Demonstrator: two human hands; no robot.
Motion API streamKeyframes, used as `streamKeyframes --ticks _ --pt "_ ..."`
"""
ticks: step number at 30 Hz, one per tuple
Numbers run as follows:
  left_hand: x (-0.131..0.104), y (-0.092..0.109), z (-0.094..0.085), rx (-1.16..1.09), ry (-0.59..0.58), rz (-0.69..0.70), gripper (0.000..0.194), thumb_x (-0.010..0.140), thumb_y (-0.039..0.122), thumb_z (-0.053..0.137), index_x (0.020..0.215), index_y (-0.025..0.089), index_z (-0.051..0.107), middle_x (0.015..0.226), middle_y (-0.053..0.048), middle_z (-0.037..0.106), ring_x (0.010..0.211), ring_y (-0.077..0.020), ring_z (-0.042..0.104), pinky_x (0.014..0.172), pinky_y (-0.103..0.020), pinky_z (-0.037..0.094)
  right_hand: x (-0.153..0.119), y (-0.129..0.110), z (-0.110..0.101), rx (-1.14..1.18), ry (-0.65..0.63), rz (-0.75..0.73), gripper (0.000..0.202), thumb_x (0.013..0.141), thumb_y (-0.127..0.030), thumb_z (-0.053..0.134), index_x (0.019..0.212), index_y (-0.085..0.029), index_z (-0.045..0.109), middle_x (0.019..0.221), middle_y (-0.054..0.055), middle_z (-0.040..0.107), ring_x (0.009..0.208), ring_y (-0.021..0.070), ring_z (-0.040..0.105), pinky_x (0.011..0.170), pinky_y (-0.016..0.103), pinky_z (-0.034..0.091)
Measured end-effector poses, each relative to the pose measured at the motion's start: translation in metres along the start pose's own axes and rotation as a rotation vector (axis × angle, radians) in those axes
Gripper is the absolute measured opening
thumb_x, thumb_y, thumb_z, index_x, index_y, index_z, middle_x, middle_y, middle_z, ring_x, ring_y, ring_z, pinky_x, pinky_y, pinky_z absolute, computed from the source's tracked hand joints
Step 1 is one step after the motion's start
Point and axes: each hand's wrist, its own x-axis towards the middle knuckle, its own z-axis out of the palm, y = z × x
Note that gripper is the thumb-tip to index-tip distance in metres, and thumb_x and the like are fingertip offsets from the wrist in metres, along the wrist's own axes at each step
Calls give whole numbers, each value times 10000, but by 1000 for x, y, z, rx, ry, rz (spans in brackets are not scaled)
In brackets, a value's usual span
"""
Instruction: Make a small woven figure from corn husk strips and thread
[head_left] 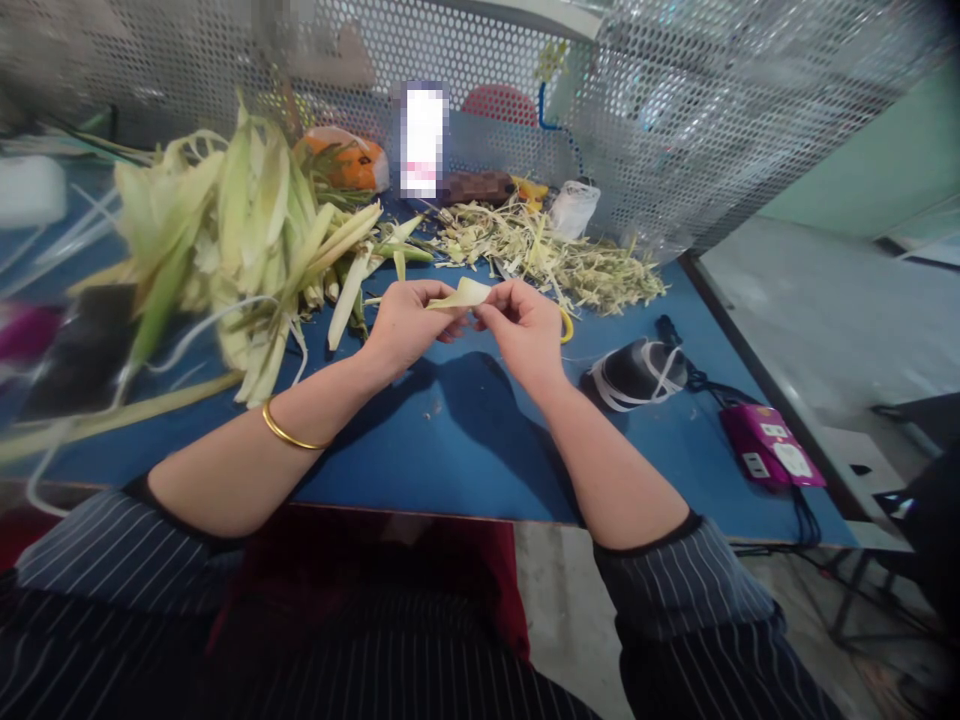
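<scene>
Left hand (405,322) and right hand (523,325) are seemingly working pale curled husk strip (469,292) above flat blue counter (420,465); both hands' fingers are pinching it; next move is probably needing gentle tension

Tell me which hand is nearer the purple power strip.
Right. The right hand is up and left of the power strip in the picture; the left hand lies farther left, on the right hand's far side.
</scene>
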Motion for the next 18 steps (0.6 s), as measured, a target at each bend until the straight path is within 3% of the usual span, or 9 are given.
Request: streamKeyframes --ticks 5,14,18 --pt "-1 1 1 -25 9 -37 188 768 302 755 717 131 696 652 -34 699 538 -96 634 550 -206 517 -1 0 0 13 -10 -17 111 820 -121 629 762 -210 597 637 -47 601 609 124 619 609 283 462" --pt "-2 8 -3 -334 2 -314 123 727 197 719 660 106 671 613 -24 669 498 -84 601 481 -200 487 -1 2 -1 -95 1 -218 95 838 -120 655 846 -213 671 838 -19 686 746 121 599 724 289 482" --pt "-1 6 -4 -339 -7 -317 129 679 215 757 713 104 699 665 -32 692 549 -96 627 484 -198 483 -2 3 -2 -144 13 -270 78 877 -175 644 817 -212 679 842 -8 694 778 135 603 746 299 482"
